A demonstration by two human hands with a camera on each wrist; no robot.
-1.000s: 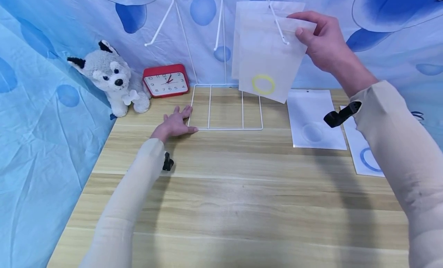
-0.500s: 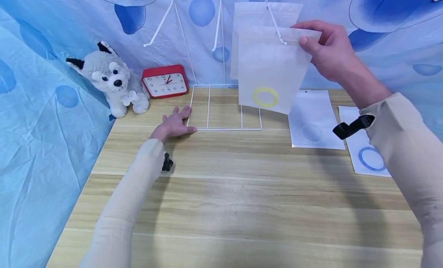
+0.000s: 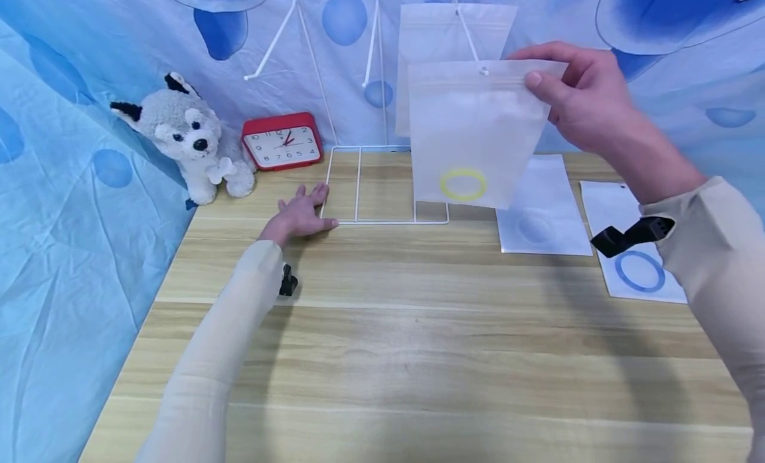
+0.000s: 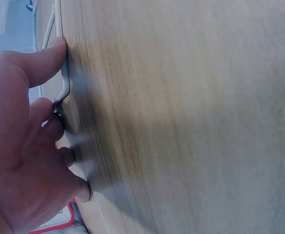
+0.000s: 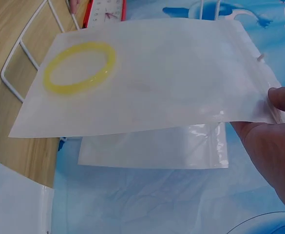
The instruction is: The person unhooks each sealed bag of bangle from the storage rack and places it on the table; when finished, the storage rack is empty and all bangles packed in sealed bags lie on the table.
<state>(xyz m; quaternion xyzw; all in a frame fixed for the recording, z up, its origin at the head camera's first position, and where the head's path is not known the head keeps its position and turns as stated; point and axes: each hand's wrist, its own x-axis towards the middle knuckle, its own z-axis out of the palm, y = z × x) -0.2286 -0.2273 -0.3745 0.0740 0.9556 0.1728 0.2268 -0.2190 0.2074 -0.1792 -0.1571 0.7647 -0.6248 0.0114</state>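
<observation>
My right hand (image 3: 592,97) pinches the top right corner of a white zip bag (image 3: 472,131) between thumb and fingers. Through the bag shows a yellow ring (image 5: 79,68). The tip of the rack's right-hand hook (image 3: 467,34) pokes through the bag's top edge. Farther back on that hook hangs a second white bag (image 3: 412,38), partly hidden by the first. My left hand (image 3: 297,214) lies with fingers spread at the front left corner of the white wire rack (image 3: 388,222). In the left wrist view its thumb (image 4: 47,63) touches the base wire.
Two more white bags lie at the table's right: one (image 3: 534,184) with a pale round shape, the other (image 3: 609,204) with a blue ring (image 3: 639,272). A red clock (image 3: 282,142) and a plush dog (image 3: 191,137) stand left of the rack. Two other hooks project nearby.
My right hand has drawn the front bag forward and down along the hook to its tip, away from the bag behind. My left hand has stayed on the rack's corner.
</observation>
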